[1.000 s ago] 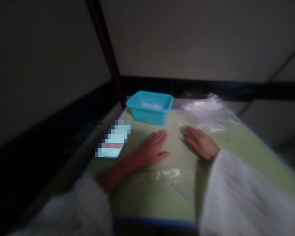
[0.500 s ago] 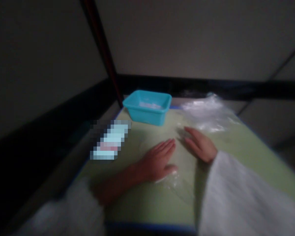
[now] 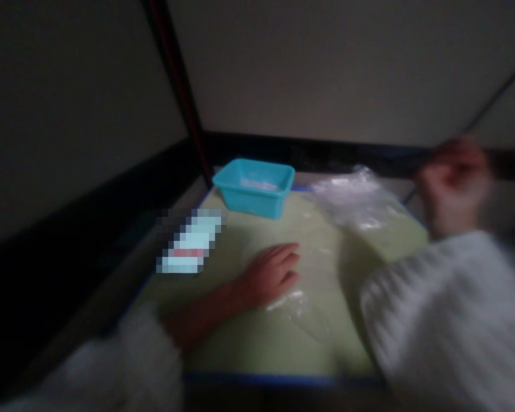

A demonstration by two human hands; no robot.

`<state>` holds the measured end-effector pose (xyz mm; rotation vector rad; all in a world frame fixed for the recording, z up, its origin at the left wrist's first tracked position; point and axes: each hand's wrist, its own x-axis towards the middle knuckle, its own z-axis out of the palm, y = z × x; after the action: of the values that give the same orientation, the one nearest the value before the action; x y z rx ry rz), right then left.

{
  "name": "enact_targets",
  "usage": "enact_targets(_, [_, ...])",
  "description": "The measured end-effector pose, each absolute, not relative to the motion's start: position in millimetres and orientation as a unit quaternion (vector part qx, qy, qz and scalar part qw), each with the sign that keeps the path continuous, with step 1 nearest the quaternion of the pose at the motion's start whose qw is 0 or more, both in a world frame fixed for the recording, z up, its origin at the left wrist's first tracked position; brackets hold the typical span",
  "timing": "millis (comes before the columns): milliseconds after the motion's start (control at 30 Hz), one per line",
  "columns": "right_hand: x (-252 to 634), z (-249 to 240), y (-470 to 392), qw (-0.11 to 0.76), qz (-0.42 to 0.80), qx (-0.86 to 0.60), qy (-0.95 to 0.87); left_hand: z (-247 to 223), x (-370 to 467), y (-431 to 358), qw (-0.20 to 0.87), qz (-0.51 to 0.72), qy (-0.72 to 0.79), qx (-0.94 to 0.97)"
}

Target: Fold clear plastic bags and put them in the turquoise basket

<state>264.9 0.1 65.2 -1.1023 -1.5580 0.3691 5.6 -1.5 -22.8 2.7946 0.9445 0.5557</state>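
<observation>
My left hand (image 3: 268, 276) lies palm down on the yellow-green tabletop (image 3: 223, 343), fingers stretched out. Beneath and beside it is a thin clear plastic sheet or bag (image 3: 302, 309), its near edge wrinkled and shiny. Its far outline is too faint to follow. Off to the right, my right hand (image 3: 455, 186) is raised above the table's right side. Its fingers are curled in, blurred by movement, and anything inside them is hidden. The heap of clear plastic bags (image 3: 352, 197) lies to the left of that hand, apart from it.
A turquoise plastic basin (image 3: 255, 197) stands at the far left, with something pale inside. A phone-like lit screen (image 3: 193, 240), pixelated, lies along the left edge. Blue trim (image 3: 257, 377) borders the table. Walls rise behind and to the left.
My right hand has lifted from the table's middle and swung up to the right, its fingers curling. My left hand stays almost in place, its thumb now nearer the fingers.
</observation>
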Motion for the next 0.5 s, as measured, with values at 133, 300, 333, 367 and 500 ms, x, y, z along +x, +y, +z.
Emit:
enact_targets(133, [271,93,-3,0.598,0.286,-0.438,-0.607,-23,7,-2,0.063,0.176,0.313,0.931])
enact_targets(300, [266,89,-50,0.473,0.494,-0.429,-0.590,-22,8,-1,0.065,0.176,0.318,0.929])
enact_targets(333, [263,84,-61,0.447,0.499,-0.440,-0.598,-23,8,-1,0.067,0.178,0.318,0.929])
enact_targets(367, [261,79,-69,0.414,0.489,-0.452,-0.621,-23,8,0,0.069,0.181,0.316,0.929])
enact_targets(500, [245,51,-70,0.360,0.328,-0.465,-0.739,-25,8,2,0.076,0.201,0.308,0.927])
